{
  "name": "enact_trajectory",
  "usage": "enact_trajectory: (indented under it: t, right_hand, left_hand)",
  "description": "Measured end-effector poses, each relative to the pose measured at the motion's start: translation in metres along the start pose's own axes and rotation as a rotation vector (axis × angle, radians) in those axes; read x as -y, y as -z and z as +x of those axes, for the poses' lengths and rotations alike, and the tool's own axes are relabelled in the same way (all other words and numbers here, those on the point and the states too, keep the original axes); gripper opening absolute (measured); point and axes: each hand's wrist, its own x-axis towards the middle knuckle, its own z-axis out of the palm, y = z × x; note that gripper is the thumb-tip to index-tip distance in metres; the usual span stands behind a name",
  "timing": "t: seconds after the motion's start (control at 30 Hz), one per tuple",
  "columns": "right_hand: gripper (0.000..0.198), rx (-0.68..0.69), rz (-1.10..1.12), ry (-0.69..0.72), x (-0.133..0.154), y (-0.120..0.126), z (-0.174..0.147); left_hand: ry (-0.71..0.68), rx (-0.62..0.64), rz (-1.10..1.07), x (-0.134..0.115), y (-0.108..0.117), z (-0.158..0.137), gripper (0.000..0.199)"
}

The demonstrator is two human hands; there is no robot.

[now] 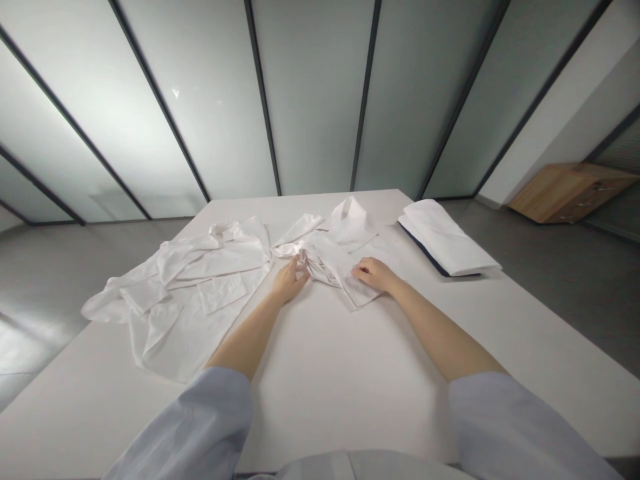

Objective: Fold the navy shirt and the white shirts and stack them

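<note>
My left hand [289, 280] and right hand [374, 274] are positioned over a crumpled white garment [350, 225], which lies at the centre of the white table [340, 380], toward its far half. The left hand contacts the gathered fabric at the near left side of the garment; its index finger is extended and its thumb stands apart from it. The right hand rests on the near right part, fingers curled. I cannot tell whether either hand pinches the cloth.

A second white garment [175, 330] is spread loosely to the left, wrinkled, with a patch pocket [223, 293] facing up; part of it reaches the left table edge. A folded white cloth [445, 237] lies at the right edge, above a dark layer [425, 250]. Frosted glass panels [315, 93] stand behind the table; a wooden cabinet [555, 192] stands at far right.
</note>
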Motion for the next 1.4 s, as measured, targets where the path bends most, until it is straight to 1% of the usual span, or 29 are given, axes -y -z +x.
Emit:
enact_trajectory:
  t: [0.07, 0.13, 0.2, 0.27, 0.3, 0.37, 0.43, 0.47, 0.57, 0.67, 0.73, 0.8, 0.9, 0.97, 1.03, 1.07, 1.1, 1.13, 1.2, 1.23, 1.3, 1.33, 1.37, 1.4]
  right_hand:
    - [0.033, 0.018, -0.04, 0.016, 0.001, -0.001, -0.001]
    - [0.044, 0.041, -0.107, 0.002, 0.003, -0.005, -0.002]
    - [0.064, 0.073, -0.181, -0.035, 0.005, -0.012, -0.004]
    - [0.078, 0.092, -0.228, -0.063, 0.007, -0.018, -0.004]
    - [0.078, 0.085, -0.239, -0.068, 0.009, -0.02, -0.004]
    - [0.063, 0.036, -0.249, -0.071, 0.011, -0.021, -0.003]
    - [0.044, -0.049, -0.262, -0.088, 0.013, -0.019, -0.002]
    - [0.036, -0.102, -0.272, -0.108, 0.013, -0.016, -0.002]
    - [0.025, -0.274, -0.295, -0.198, 0.013, -0.01, -0.001]
    - [0.025, -0.368, -0.281, -0.282, 0.008, -0.006, -0.001]
    - [0.028, -0.392, -0.252, -0.343, 0.002, -0.004, -0.001]
    - [0.034, -0.438, -0.21, -0.396, -0.004, -0.001, 0.0]
    - [0.042, -0.492, -0.159, -0.38, -0.013, 0.0, 0.003]
    - [0.049, -0.442, -0.156, -0.378, -0.018, -0.004, 0.005]
    - [0.063, -0.332, -0.16, -0.429, -0.022, -0.01, 0.007]
    - [0.065, -0.277, -0.158, -0.451, -0.023, -0.014, 0.007]
    - [0.063, -0.231, -0.151, -0.447, -0.025, -0.017, 0.006]
    - [0.058, -0.196, -0.14, -0.415, -0.026, -0.02, 0.005]
    - [0.049, -0.147, -0.123, -0.304, -0.026, -0.023, 0.003]
    - [0.047, -0.126, -0.122, -0.259, -0.026, -0.023, 0.001]
    - [0.048, -0.084, -0.131, -0.22, -0.023, -0.023, -0.001]
    - [0.047, -0.074, -0.134, -0.215, -0.021, -0.022, -0.001]
    - [0.044, -0.074, -0.132, -0.21, -0.019, -0.021, -0.001]
    - [0.037, -0.085, -0.121, -0.203, -0.016, -0.019, 0.0]
  left_hand:
    - [-0.012, -0.001, -0.015, 0.003, -0.003, -0.001, 0.08]
    - [-0.019, -0.042, -0.066, 0.004, -0.003, -0.001, 0.086]
    - [0.009, -0.107, -0.103, 0.003, 0.0, 0.0, 0.085]
    - [0.111, -0.157, -0.092, 0.0, 0.004, 0.001, 0.074]
    - [0.172, -0.163, -0.071, -0.002, 0.006, 0.001, 0.065]
    - [0.255, -0.137, -0.016, -0.007, 0.01, 0.002, 0.038]
    - [0.258, -0.091, 0.046, -0.012, 0.012, 0.001, 0.018]
    - [0.234, -0.075, 0.073, -0.014, 0.012, 0.0, 0.014]
    - [0.119, -0.073, 0.105, -0.019, 0.013, -0.003, 0.01]
    - [0.024, -0.134, 0.093, -0.02, 0.013, -0.004, 0.02]
    - [0.013, -0.177, 0.084, -0.019, 0.013, -0.004, 0.027]
    - [0.019, -0.191, 0.069, -0.017, 0.012, -0.003, 0.031]
    - [0.022, -0.176, 0.054, -0.016, 0.01, -0.002, 0.031]
    - [0.016, -0.16, 0.056, -0.016, 0.009, -0.002, 0.031]
    - [-0.001, -0.137, 0.064, -0.017, 0.008, -0.003, 0.031]
    - [-0.015, -0.124, 0.07, -0.018, 0.008, -0.004, 0.031]
    - [-0.033, -0.109, 0.081, -0.019, 0.008, -0.005, 0.032]
    - [-0.056, -0.091, 0.097, -0.02, 0.008, -0.007, 0.034]
    - [-0.096, -0.045, 0.148, -0.022, 0.008, -0.009, 0.042]
    - [-0.098, -0.024, 0.183, -0.023, 0.008, -0.009, 0.048]
    - [-0.044, 0.004, 0.261, -0.026, 0.006, -0.009, 0.058]
    - [0.003, 0.008, 0.298, -0.026, 0.005, -0.008, 0.06]
    - [0.048, 0.008, 0.329, -0.027, 0.004, -0.006, 0.057]
    - [0.084, 0.005, 0.352, -0.026, 0.004, -0.004, 0.051]
